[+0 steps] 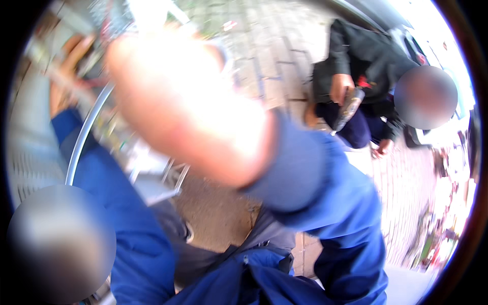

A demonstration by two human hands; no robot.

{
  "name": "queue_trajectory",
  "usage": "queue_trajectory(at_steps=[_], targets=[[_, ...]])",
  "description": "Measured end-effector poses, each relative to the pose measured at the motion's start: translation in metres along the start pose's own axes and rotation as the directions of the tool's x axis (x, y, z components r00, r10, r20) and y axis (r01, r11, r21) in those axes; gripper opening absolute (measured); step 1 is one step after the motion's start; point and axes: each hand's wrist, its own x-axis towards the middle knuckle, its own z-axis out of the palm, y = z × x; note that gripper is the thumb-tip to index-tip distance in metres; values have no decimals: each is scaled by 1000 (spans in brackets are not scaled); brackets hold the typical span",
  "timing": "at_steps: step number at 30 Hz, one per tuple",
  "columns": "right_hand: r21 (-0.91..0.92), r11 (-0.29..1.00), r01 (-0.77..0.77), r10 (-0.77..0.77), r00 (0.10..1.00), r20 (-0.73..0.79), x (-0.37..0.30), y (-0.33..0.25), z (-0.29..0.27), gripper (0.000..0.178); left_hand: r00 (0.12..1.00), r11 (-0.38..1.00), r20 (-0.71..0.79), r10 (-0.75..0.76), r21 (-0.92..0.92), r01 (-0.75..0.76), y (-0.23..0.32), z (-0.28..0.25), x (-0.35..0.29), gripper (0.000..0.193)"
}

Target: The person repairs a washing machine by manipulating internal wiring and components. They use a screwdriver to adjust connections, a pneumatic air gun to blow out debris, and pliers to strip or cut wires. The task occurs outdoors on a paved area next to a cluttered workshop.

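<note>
Head view: we note a curved silver rod [83, 134] at the left of the frame. Its long axis slants steeply, bowing gently from an upper end just beside the blurred right hand down and leftward to the blurred-out round patch at lower left. We cannot tell whether either hand touches it.

Grip, right hand [168, 91]: large, close to the lens, smeared and washed out across the upper centre; the fingers are lost in glare, so we cannot tell how far it is open or what it holds. Grip, left hand [71, 73]: upper left, one finger angled toward the upper right, thin blurred items beside it; we cannot tell whether it grasps any.

Pale wiry clutter [105, 20] sits at upper left. At right, a co-worker in dark clothing [378, 53] grips an elongated object [348, 111], its narrow end pointing down-left. Paving [274, 46] shows at upper centre.
</note>
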Motion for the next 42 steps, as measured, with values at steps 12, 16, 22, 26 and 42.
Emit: queue_trajectory(at_steps=[12,16,22,26,42], targets=[[52,997,-53,50,998,49,16,-12,-10,6,994,999,-105,-35,18,37,1,22,19,31],[-24,1000,3,-2,999,34,16,-35,5,21,997,981,40,-65,-178,71,8,-2,12,32],[-5,1000,17,-16,999,42,14,-20,-8,34,998,993,30,-59,-101,61,22,17,13,27],[-29,999,13,-12,998,55,11,-23,-13,34,999,999,-12,-35,-43,34,18,19,11,27],[-239,971,-25,22,1000,-13,-10,-33,12,47,998,998,-60,-17,-54,14,11,23,10,20]])
